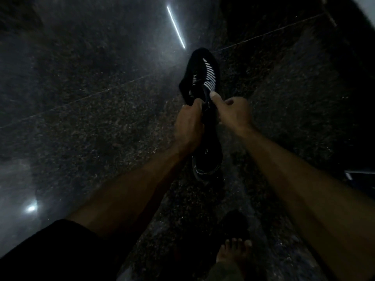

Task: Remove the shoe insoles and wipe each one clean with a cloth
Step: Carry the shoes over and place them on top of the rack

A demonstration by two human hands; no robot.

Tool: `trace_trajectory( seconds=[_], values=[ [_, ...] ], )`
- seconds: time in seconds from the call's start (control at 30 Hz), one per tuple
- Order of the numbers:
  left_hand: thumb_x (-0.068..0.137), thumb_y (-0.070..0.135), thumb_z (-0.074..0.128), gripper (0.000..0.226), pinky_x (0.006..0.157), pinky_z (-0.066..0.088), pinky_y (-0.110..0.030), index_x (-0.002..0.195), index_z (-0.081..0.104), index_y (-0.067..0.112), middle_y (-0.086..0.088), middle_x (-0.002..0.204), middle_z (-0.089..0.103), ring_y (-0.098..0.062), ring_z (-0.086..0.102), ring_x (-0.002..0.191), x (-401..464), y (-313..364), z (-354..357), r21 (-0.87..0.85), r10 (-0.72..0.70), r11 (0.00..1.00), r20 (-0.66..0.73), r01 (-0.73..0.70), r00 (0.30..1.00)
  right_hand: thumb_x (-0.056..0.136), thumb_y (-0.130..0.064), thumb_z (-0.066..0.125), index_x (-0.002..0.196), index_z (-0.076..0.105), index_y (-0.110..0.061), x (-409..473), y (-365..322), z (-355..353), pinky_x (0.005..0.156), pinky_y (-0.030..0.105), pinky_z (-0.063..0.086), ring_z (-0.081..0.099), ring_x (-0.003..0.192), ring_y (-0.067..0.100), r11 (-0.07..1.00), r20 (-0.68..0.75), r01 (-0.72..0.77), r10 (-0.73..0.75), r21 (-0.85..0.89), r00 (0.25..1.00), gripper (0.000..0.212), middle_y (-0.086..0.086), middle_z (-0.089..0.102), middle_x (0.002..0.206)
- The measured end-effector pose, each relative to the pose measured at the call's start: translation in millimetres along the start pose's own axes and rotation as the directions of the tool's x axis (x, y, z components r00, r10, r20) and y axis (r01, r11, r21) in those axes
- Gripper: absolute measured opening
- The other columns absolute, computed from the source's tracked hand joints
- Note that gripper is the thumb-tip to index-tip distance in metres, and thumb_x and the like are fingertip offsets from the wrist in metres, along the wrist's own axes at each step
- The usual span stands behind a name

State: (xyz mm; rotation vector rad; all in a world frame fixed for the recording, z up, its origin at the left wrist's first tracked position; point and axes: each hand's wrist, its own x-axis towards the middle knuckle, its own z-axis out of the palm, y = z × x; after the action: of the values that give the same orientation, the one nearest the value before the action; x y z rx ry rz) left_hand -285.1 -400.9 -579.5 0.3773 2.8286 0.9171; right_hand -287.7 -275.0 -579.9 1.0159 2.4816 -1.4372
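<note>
Above the dark speckled floor [101, 128], both hands are holding a black shoe [199, 82] lengthwise away from the person, left hand [188, 126] gripping one collar side, right hand [233, 112] pinching the other, apparently opening it for the insole.

floor [101, 118]: dark speckled stone | thin seams | dim, light reflections

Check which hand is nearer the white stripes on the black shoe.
Right. The right hand has its thumb beside the white stripes on the black shoe; the left hand grips lower, on the shoe's opposite side.
</note>
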Motion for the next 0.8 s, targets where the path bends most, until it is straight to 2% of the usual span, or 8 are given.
trace_trajectory(
  seconds=[0.13,0.23,0.27,0.37,0.47,0.6,0.73,0.8],
  values=[
    [0.092,0.018,0.055,0.033,0.079,0.041,-0.042,0.122,0.053,0.004,-0.019,0.098,0.061,-0.036,0.057,0.090,-2,35,15,-0.032,0.123,0.992,0.010,-0.122,0.992,0.055,-0.072,0.067,0.097,0.069,-0.001,12,2,-25,0.063,0.039,0.061,0.070,0.080,0.027,0.992,-0.012,-0.128,0.128,0.018,0.992,0.082,0.014,0.071,0.095],
    [0.091,0.018,0.058,0.030,0.079,0.042,-0.042,0.118,0.056,0.005,-0.018,0.092,0.061,-0.035,0.057,0.086,-7,48,30,-0.028,0.192,0.981,0.042,-0.191,0.981,0.077,-0.042,0.075,0.112,0.066,0.002,20,15,-46,0.042,0.016,0.046,0.067,0.078,0.023,0.981,0.007,-0.192,0.192,-0.015,0.981,0.056,0.016,0.070,0.104],
    [0.090,0.018,0.059,0.028,0.075,0.042,-0.042,0.115,0.056,0.005,-0.018,0.090,0.060,-0.035,0.056,0.084,-10,50,36,-0.028,0.221,0.975,0.060,-0.219,0.974,0.080,-0.034,0.073,0.114,0.065,0.003,21,20,-52,0.040,0.014,0.041,0.066,0.079,0.023,0.980,0.002,-0.196,0.196,-0.042,0.981,0.051,0.017,0.069,0.107],
    [0.088,0.020,0.059,0.028,0.068,0.043,-0.042,0.113,0.055,0.007,-0.017,0.087,0.059,-0.035,0.055,0.081,-18,53,54,-0.016,0.270,0.963,0.145,-0.270,0.952,0.081,-0.022,0.071,0.116,0.063,0.004,20,36,-62,0.060,0.021,0.042,0.066,0.096,0.027,0.973,-0.038,-0.179,0.175,-0.146,0.984,0.045,0.018,0.066,0.113],
    [0.089,0.022,0.058,0.023,0.070,0.046,-0.041,0.109,0.056,0.011,-0.013,0.096,0.059,-0.031,0.055,0.089,-22,57,64,-0.038,0.325,0.945,0.225,-0.325,0.919,0.082,-0.017,0.069,0.106,0.064,0.004,14,59,-69,0.069,0.031,0.045,0.064,0.104,0.032,0.943,-0.074,-0.188,0.175,-0.274,0.982,0.033,0.017,0.066,0.105],
    [0.084,0.019,0.060,0.045,0.099,0.042,-0.039,0.127,0.055,0.007,-0.012,0.132,0.053,-0.029,0.048,0.122,-38,47,69,-0.012,0.364,0.930,0.175,-0.367,0.915,0.082,-0.011,0.065,0.101,0.066,0.009,3,94,-80,0.073,0.036,0.049,0.066,0.097,0.035,0.905,-0.085,-0.162,0.139,-0.392,0.987,0.028,0.025,0.067,0.100],
    [0.085,0.031,0.066,0.049,0.099,0.043,-0.041,0.126,0.054,0.007,-0.012,0.130,0.054,-0.029,0.052,0.120,-63,11,69,0.130,0.298,0.939,0.150,-0.318,0.943,0.084,-0.009,0.059,0.099,0.065,0.010,-13,125,-85,0.075,0.036,0.047,0.063,0.098,0.037,0.868,-0.038,-0.165,0.167,-0.469,0.985,0.024,0.029,0.065,0.103],
    [0.088,0.042,0.058,0.051,0.099,0.041,-0.041,0.128,0.052,0.011,-0.010,0.128,0.054,-0.028,0.052,0.118,-79,-6,71,0.229,0.228,0.931,0.240,-0.283,0.944,0.084,-0.006,0.058,0.096,0.065,0.009,-21,140,-82,0.070,0.032,0.042,0.063,0.096,0.037,0.863,-0.019,-0.175,0.189,-0.473,0.982,0.021,0.029,0.065,0.101]
  ],
)
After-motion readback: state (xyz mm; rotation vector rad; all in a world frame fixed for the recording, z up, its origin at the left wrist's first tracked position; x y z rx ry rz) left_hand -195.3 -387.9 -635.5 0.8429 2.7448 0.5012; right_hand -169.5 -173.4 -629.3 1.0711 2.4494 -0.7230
